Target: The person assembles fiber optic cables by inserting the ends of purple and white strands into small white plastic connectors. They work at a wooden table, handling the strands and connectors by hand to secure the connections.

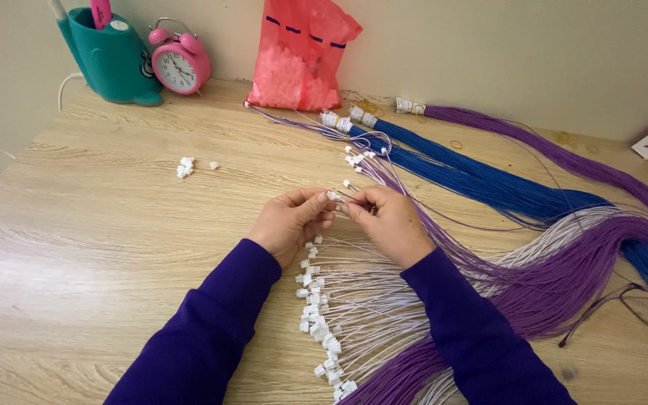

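Two bare hands meet at the centre of the pale wood-grain surface [99, 225], each in a dark purple sleeve. The left hand [290, 221] has its grip closed, thumb and forefinger pinching a small white plastic connector [334, 196]. The right hand [390, 221] is likewise closed, its fingertips pinching a thin purple-and-white wire [354, 196] just beside that connector, so the two grips nearly touch.

Taking the connector as landmark: directly below it, between the forearms, lies a fan of thin wires ending in white connectors [320, 322]. Above and to its right, more loose wire ends with white tips [358, 156] lie on the surface. Further right run a thick blue wire bundle [474, 176] and a long purple wire bundle [564, 161], both taped at their upper ends. To its left, well apart, sits a small heap of loose white connectors [187, 166]. Far above, against the wall, stand a pink plastic bag of white pieces [298, 56], a round pink alarm clock [181, 66] and a teal plastic holder [110, 56].
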